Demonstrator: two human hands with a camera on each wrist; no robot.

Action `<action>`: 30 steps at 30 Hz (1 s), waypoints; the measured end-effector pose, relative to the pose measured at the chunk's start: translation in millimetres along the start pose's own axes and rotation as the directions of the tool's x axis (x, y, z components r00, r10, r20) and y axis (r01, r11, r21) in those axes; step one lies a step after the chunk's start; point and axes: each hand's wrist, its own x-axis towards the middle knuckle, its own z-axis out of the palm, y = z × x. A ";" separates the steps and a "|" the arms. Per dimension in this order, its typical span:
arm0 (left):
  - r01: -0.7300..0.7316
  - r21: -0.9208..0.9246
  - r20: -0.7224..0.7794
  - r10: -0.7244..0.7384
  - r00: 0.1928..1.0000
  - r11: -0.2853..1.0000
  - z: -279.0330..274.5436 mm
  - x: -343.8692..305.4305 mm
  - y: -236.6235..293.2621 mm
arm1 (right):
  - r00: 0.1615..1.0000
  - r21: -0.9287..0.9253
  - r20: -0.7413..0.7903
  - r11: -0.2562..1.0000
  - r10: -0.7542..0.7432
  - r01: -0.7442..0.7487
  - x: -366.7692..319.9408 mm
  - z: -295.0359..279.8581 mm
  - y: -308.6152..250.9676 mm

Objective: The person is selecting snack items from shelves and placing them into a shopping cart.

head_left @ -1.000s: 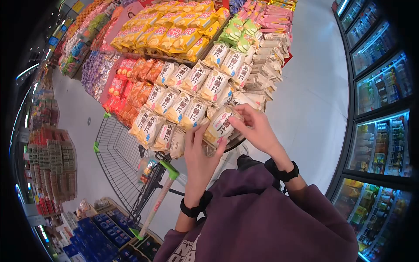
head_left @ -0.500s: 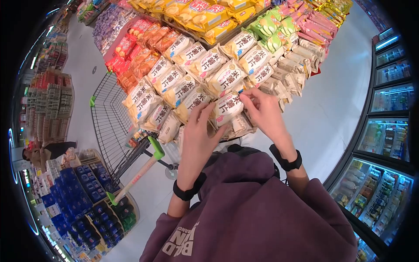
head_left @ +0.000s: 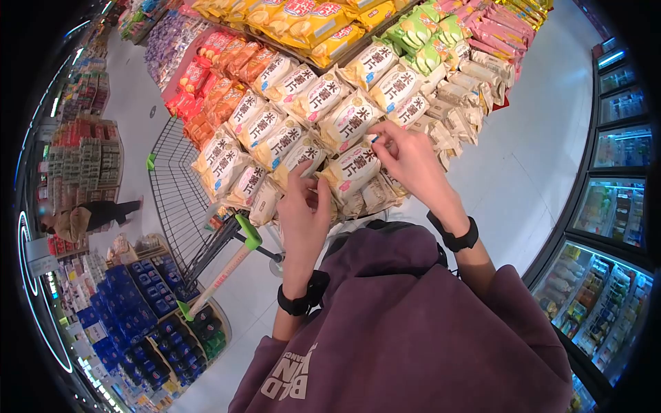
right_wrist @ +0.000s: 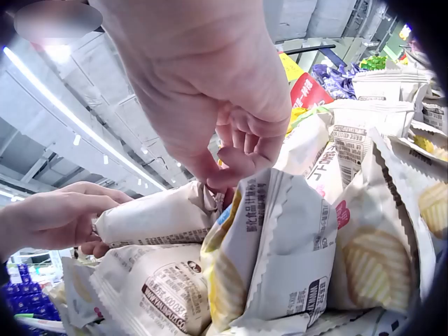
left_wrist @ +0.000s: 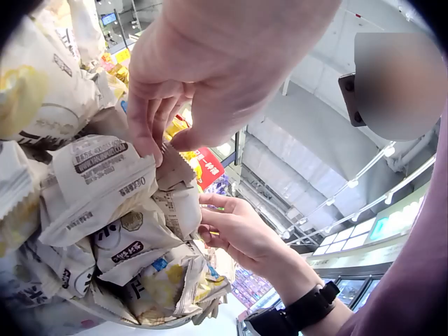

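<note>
A white bag of chips [head_left: 351, 170] with black characters lies face up at the near edge of the stacked display. My left hand [head_left: 304, 217] pinches its left end; in the left wrist view the crimped bag end [left_wrist: 175, 168] shows between thumb and fingers. At the opposite end, my right hand [head_left: 413, 162] has thumb and fingers curled together on the bag's corner. Seen from the right wrist, the bag [right_wrist: 157, 213] stretches between both hands, on top of other bags. Matching white bags [head_left: 348, 122] surround it in rows.
Yellow bags [head_left: 303, 24] rise behind in a raised tray, with red and orange bags [head_left: 224, 96] leftward and green ones [head_left: 420, 38] to the right. A shopping cart [head_left: 186, 186] stands at my left. Lit glass-door coolers [head_left: 599, 282] line the right side. A person [head_left: 82, 217] is far left.
Since a second ago the bag has gone from tilted between the hands to lying flatter on the stack. Both hands stay at its ends. The head view has shifted.
</note>
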 end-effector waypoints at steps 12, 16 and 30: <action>-0.023 -0.004 0.024 0.023 0.999 1.000 4.3 3.9 -5.4 | 1.000 -0.064 0.007 0.998 -0.009 0.009 8.1 -4.4 4.4; -0.009 0.001 0.054 0.009 0.998 1.000 0.9 3.8 -10.2 | 0.999 -0.013 -0.034 1.000 0.027 -0.028 10.6 -6.5 2.9; -0.256 0.292 -0.073 0.289 0.955 0.921 -3.0 -3.0 12.8 | 0.965 -0.060 -0.191 0.984 -0.178 0.169 -6.0 -7.8 -8.3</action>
